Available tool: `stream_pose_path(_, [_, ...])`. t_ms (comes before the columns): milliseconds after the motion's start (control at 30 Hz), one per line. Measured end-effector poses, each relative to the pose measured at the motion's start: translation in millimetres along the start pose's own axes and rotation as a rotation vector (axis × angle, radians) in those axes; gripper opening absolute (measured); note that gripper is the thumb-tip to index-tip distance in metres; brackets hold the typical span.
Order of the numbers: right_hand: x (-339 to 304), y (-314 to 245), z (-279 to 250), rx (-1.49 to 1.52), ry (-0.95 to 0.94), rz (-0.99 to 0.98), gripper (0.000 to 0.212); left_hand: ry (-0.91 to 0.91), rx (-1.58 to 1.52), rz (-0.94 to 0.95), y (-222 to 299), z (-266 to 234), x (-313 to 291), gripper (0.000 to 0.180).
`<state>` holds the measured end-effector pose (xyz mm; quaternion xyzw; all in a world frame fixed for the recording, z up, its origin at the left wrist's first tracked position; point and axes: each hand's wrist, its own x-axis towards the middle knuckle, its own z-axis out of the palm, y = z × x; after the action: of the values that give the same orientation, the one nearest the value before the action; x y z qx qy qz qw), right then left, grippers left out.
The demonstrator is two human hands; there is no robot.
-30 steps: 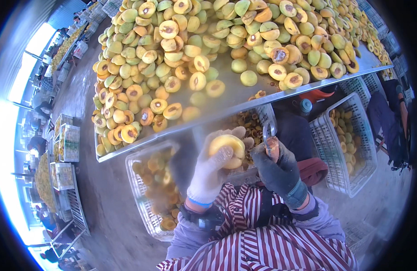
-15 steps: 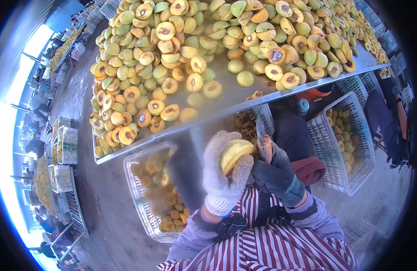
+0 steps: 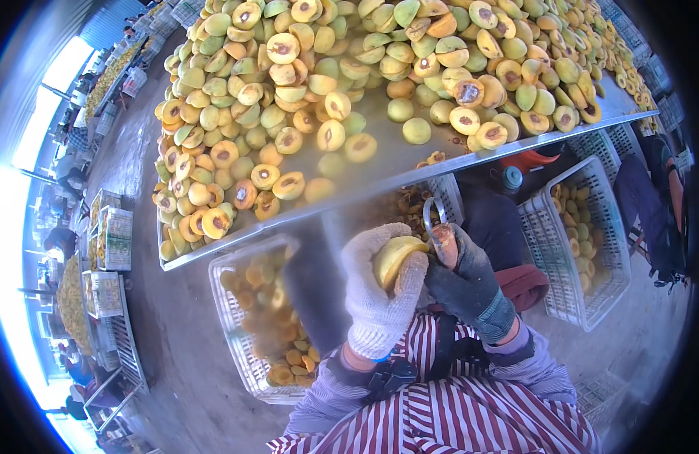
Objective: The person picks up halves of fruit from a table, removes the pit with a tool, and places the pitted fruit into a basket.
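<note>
In its white knit glove, my left hand (image 3: 376,314) is closed around a yellow peach half (image 3: 395,261), with the thumb along its side. My right hand (image 3: 476,293), in a dark grey-black glove, grips a pitting tool by its brown handle (image 3: 445,247). A curved metal loop (image 3: 435,212) sticks up from the handle's far end, pointing away from me. The tool is just right of the peach half, and the gloves nearly meet. The peach's cut face is mostly hidden from this side.
Ahead stands a metal-topped table (image 3: 432,160) heaped with halved peaches (image 3: 281,91). White plastic crates of peach pieces sit at left (image 3: 232,333) and right (image 3: 584,306). Dark scraps (image 3: 414,208) lie under the table edge, near a blue-lidded bottle (image 3: 512,178). A person's dark-clothed leg (image 3: 641,200) shows far right.
My right hand has dipped slightly and turned the tool, so its metal loop now shows open and apart from the peach half. My left hand keeps its hold on the peach.
</note>
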<state>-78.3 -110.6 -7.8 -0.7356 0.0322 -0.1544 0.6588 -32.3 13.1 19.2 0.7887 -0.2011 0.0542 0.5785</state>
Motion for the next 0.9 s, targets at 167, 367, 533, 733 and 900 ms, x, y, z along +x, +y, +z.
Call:
stream_pose_path(167, [-2.8,-11.0,4.2,-0.391,-0.216,-0.108,0.026,0.053,-0.132,0.017,-13.5,3.9,7.8,0.041])
stream_pose_path(367, [-10.2,-17.6,14.1,0.081,-0.289,0.317,0.020,0.015,-1.015,-0.613,-15.1,-11.7,24.1,0.034])
stream_pose_path(533, [-14.6,-11.4,20.0,-0.043,-0.210,0.235,0.025,-0.061,-0.925,-0.488,-18.7,-12.2,19.5,0.038])
stream_pose_path(733, [-17.7,-12.3,22.8,0.105,-0.193,0.234,0.016,-0.045,-0.981,-0.486,-19.9,-10.7,11.0,0.050])
stream_pose_path(900, [-15.9,-19.1,19.3,-0.043,-0.208,0.215,0.017,0.036,-0.770,-0.296,0.1,-4.8,8.0,0.040])
